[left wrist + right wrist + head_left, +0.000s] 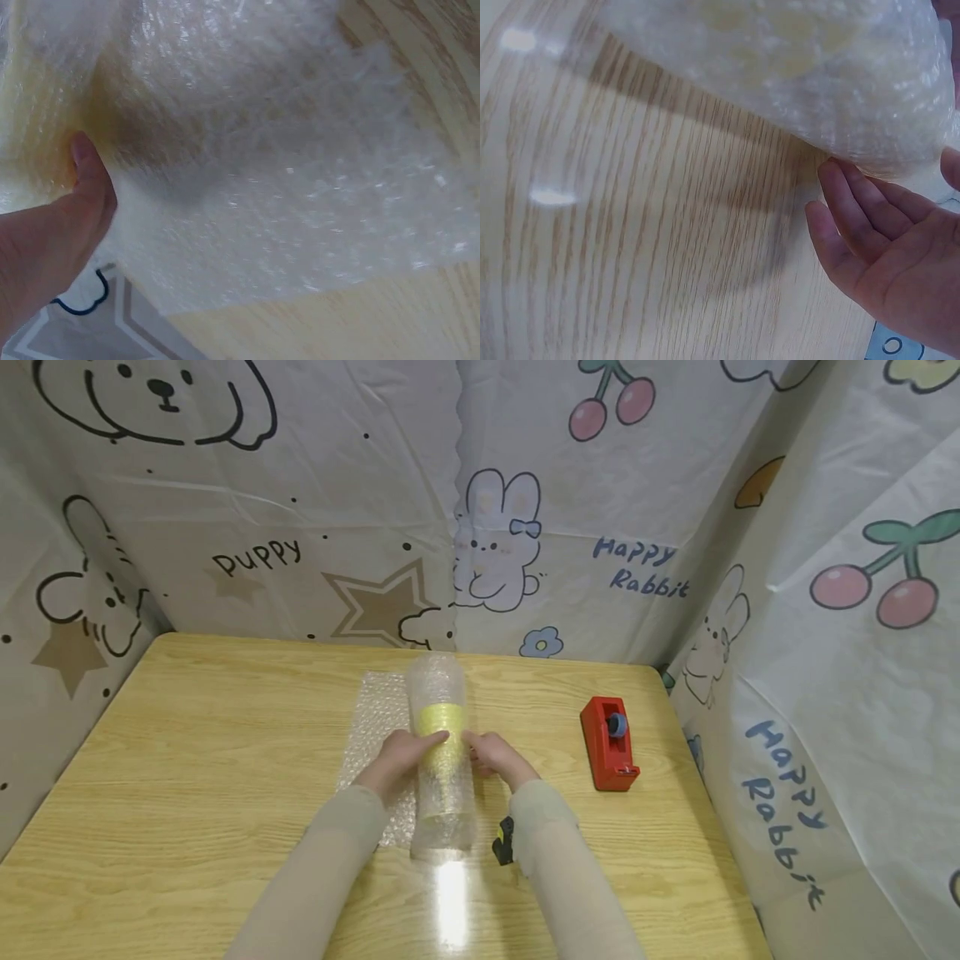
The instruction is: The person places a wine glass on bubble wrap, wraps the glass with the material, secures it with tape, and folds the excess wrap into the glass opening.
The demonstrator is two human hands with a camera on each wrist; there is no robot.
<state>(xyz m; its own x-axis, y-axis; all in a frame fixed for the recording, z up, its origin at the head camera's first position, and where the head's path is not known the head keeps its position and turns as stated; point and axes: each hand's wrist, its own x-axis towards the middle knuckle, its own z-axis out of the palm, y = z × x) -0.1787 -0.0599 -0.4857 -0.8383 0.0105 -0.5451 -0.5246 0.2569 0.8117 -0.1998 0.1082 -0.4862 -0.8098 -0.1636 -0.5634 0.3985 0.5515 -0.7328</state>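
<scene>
A bubble-wrapped bundle (442, 785) lies lengthwise on the table, with something yellow showing through its layers. To its left a flat stretch of bubble wrap (378, 710) spreads over the wood. My left hand (399, 758) holds the bundle from the left, its thumb laid across the top over the yellow part. From the right side, my right hand (497, 756) grips the bundle. In the right wrist view its bent fingers (847, 202) meet the lower edge of the wrap, with the thumb higher up. The left wrist view shows a fingertip pressed against the yellow part (45, 135).
A red tape dispenser (609, 745) with a blue-cored roll stands at the right of the wooden table (187, 760). A small black-and-yellow object (504, 842) lies beside my right sleeve. Printed cloth (360, 485) hangs behind the table and along both sides.
</scene>
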